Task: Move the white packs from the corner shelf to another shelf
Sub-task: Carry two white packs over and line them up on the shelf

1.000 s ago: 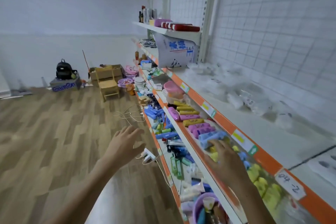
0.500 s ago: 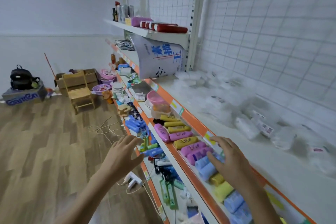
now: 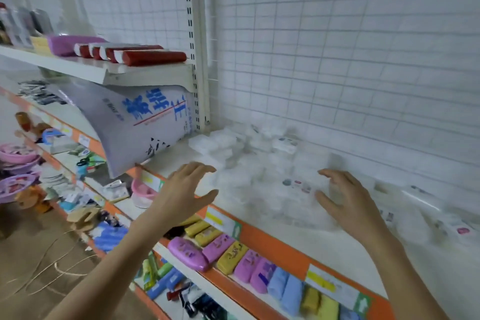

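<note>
Several white packs lie in a loose, blurred heap on the white shelf with an orange front strip, from the corner by the upright post to the right. My left hand hovers over the shelf's front edge at the left end of the heap, fingers spread and empty. My right hand is raised over the middle of the heap, fingers loosely bent, holding nothing. Whether either hand touches a pack is not clear through the blur.
A large white sack with blue print leans out just left of the heap under an upper shelf with red rolls. The shelf below holds purple, yellow and blue cases. A wire grid wall backs the shelf.
Both hands have risen from beside the lower shelves to the heap of white packs. The view has swung right and closer to the shelf.
</note>
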The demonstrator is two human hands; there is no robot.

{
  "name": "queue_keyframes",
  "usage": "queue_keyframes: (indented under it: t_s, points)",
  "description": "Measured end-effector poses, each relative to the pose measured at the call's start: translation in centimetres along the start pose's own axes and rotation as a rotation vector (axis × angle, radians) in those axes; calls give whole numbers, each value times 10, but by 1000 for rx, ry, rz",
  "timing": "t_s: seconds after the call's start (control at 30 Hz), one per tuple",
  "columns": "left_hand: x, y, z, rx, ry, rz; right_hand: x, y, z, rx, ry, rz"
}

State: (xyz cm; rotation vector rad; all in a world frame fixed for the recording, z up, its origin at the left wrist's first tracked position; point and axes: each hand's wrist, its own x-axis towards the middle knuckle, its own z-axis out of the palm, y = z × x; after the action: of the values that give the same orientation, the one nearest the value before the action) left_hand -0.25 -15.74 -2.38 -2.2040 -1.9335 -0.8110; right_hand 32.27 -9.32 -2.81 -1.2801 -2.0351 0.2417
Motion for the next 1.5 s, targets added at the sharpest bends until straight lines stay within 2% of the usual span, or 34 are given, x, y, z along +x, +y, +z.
queue_keyframes:
  t_s: [0.13,0.33,0.43,0.6,0.7,0.87,1.0,1.13,1.2,1.33,1.5]
  points:
    - [71,3,27,-61,-60,163,28,25,-5,-14,2,132]
    - [154,15,80,-146,-207,306,63,50,-4,137,-281,230]
    - [180,13,105,-151,-350,353,68,58,1,233,-346,259]
    - [206,0,140,-158,-517,385,70,60,9,248,-328,286]
    - [212,-5,150,-255,-604,423,71,54,12,270,-290,315]
    - [220,-15,157,-420,-613,502,65,46,18,268,-258,378]
    - [222,-28,161,-484,-596,553,59,38,27,200,-164,409]
    - [221,-34,161,-602,-510,589,50,25,31,227,37,430]
    - [221,-33,155,-695,-480,505,47,15,29,296,163,497]
    - [222,-29,137,-920,-439,269,49,4,29,203,313,586]
    - [216,-33,125,-889,-522,173,53,-9,40,328,463,689]
